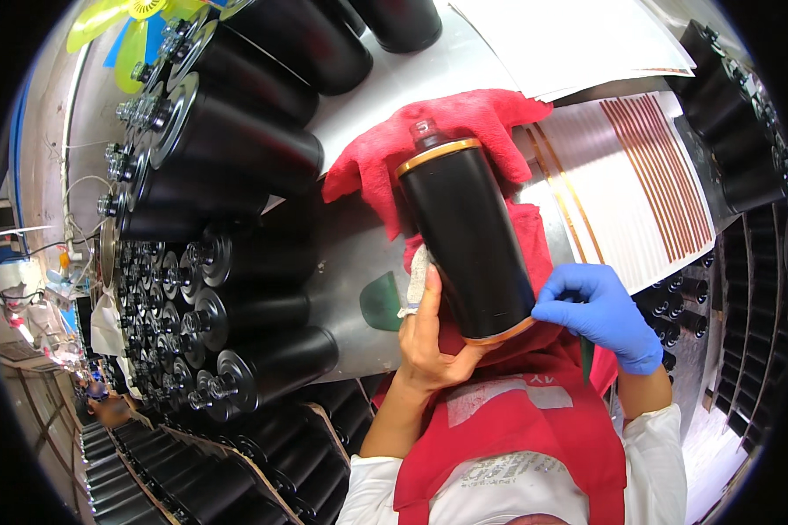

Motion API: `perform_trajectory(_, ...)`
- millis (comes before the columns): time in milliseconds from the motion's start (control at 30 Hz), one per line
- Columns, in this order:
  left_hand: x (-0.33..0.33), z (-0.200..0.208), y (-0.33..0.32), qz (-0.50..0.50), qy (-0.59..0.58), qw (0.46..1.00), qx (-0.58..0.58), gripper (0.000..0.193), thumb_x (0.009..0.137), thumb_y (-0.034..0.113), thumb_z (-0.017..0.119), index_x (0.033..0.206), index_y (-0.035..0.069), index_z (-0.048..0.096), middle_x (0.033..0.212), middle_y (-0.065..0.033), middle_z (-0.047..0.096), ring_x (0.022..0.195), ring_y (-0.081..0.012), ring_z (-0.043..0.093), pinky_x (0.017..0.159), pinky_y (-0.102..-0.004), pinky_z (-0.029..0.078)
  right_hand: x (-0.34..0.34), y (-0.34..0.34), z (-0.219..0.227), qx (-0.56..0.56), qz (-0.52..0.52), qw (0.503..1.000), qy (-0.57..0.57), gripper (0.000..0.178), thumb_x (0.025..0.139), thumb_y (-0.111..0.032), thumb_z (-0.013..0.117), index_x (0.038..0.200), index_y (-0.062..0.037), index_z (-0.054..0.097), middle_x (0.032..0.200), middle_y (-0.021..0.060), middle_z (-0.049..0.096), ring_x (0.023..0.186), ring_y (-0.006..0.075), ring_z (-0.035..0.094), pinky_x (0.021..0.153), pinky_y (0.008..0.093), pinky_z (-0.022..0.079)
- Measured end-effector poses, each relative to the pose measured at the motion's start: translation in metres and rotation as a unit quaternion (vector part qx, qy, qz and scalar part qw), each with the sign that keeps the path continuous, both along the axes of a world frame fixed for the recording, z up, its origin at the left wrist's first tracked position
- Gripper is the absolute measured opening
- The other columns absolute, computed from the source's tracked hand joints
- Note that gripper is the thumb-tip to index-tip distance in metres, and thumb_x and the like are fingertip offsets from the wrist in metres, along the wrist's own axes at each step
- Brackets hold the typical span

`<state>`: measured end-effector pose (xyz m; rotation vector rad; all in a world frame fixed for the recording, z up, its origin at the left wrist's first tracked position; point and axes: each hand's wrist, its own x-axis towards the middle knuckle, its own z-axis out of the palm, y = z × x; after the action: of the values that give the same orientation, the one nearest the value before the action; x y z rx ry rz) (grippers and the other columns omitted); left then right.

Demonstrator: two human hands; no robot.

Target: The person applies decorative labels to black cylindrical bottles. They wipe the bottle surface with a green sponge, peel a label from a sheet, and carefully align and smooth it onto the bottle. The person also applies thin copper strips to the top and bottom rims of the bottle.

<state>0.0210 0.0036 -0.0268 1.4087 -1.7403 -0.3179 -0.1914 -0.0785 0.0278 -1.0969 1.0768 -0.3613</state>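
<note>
A black bottle (468, 236) with a clear neck lies tilted across a red cloth (499, 122), its base toward me. One copper-coloured band (439, 153) circles its shoulder; a copper-coloured tape strip (499, 335) runs along the base edge. My bare left hand (433, 337) is closed around the bottle's lower left side, thumb near the base. A whitish wrap (417, 278) shows at its fingers. My right hand (595, 311), in a blue glove, pinches at the strip's right end against the base. A dark green flat piece (587, 359) hangs below that hand, partly hidden.
Another green flat piece (381, 302) lies on the metal table (346, 254) to the left. Backing sheets with copper strips (657, 175) lie at right, near white paper (578, 44). Several black bottles (236, 131) lie stacked at left; more fill racks on both sides. A yellow-green fan (140, 13) stands far left.
</note>
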Motion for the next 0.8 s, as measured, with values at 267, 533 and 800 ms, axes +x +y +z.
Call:
perform_trajectory(267,-0.013,0.015,-0.006,-0.021,0.051,0.998,0.040,0.103,0.059,0.017,0.087,0.138,-0.009,0.027,0.136,-0.0329,0.037,0.124,-0.0407,0.044,0.102,-0.0419,0.035,-0.006,0.007,-0.001,0.009,0.027,0.993,-0.113,0.008,0.079,-0.007,0.071,0.080,-0.0019,0.065,0.065,-0.0036,0.057,0.054,-0.0005,0.044,0.049,0.0159,0.033)
perform_trajectory(533,-0.016,0.017,-0.018,-0.010,0.009,1.000,-0.019,0.084,0.060,0.015,0.086,0.132,-0.001,0.046,0.141,-0.0371,0.025,0.130,-0.0467,0.034,0.106,-0.0444,0.031,-0.009,0.004,0.012,0.058,0.048,0.991,-0.115,0.010,0.077,-0.006,0.072,0.081,-0.0002,0.066,0.070,-0.0016,0.061,0.058,0.0006,0.050,0.051,0.0157,0.037)
perform_trajectory(800,-0.013,0.009,-0.019,-0.017,0.021,0.999,-0.029,0.088,0.058,0.019,0.088,0.133,-0.001,0.046,0.142,-0.0355,0.025,0.129,-0.0439,0.037,0.106,-0.0434,0.031,-0.012,-0.005,0.009,0.110,0.016,0.992,-0.056,0.011,0.077,-0.007,0.071,0.084,0.0012,0.067,0.073,0.0006,0.063,0.065,0.0035,0.056,0.057,0.0165,0.043)
